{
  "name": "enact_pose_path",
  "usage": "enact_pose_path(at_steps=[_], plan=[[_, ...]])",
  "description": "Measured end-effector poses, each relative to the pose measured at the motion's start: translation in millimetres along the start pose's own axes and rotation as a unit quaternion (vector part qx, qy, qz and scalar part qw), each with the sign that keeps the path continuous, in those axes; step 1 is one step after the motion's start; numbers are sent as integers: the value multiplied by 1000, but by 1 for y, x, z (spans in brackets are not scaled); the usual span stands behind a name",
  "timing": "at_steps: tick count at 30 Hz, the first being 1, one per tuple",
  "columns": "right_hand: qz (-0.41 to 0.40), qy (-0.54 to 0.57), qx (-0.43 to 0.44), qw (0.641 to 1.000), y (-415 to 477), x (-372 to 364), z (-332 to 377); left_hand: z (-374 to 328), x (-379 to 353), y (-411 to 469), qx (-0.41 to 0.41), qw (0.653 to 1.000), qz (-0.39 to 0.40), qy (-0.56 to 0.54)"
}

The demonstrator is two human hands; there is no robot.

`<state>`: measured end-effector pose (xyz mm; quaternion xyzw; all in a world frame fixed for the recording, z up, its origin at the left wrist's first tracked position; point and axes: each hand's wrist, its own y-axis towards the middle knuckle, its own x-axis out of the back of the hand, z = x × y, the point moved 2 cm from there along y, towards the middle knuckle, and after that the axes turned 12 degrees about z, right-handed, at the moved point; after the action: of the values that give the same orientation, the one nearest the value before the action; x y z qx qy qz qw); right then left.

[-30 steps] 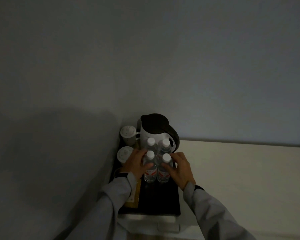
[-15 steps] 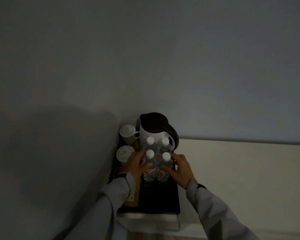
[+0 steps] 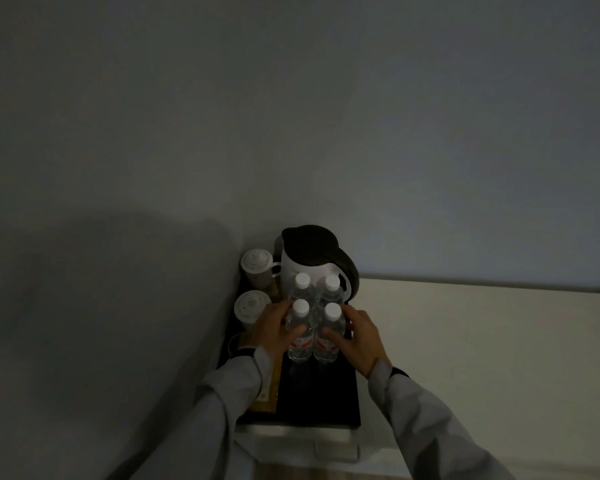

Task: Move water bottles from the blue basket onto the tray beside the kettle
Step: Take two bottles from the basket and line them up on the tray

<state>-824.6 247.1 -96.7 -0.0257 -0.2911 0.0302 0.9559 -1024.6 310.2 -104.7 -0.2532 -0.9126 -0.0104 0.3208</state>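
A: Since a second ago, little has moved: the right hand has slid slightly off to the right, its wrist swung outward, while the left hand sits where it was. The four bottles have not shifted.

B: Where are the bottles?

A: Upright on the black tray, in a tight two-by-two block just in front of the kettle. The near left bottle and near right bottle touch each other; the far left bottle and far right bottle stand right against the kettle's white body.

B: And the hands?

A: The left hand is curled round the near left bottle, thumb across its front, fingers behind. The right hand cups the near right bottle from the right, thumb on the front near the red label, fingers loosely spread along the side. Both bottles stand on the tray, not lifted.

B: Anything else there?

A: Two lidded cups to the left of the kettle, the far cup and the near cup, the latter just beside the left hand. The tray sits in the corner on a pale counter. The room is dim, so the labels cannot be read.
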Motion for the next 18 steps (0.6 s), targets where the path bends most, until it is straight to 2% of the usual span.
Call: enact_pose_path(at_steps=[18], plan=[[15,9,-1,1000,-2,3,-3,-1,0,-1,-1,1000,-5,-23]])
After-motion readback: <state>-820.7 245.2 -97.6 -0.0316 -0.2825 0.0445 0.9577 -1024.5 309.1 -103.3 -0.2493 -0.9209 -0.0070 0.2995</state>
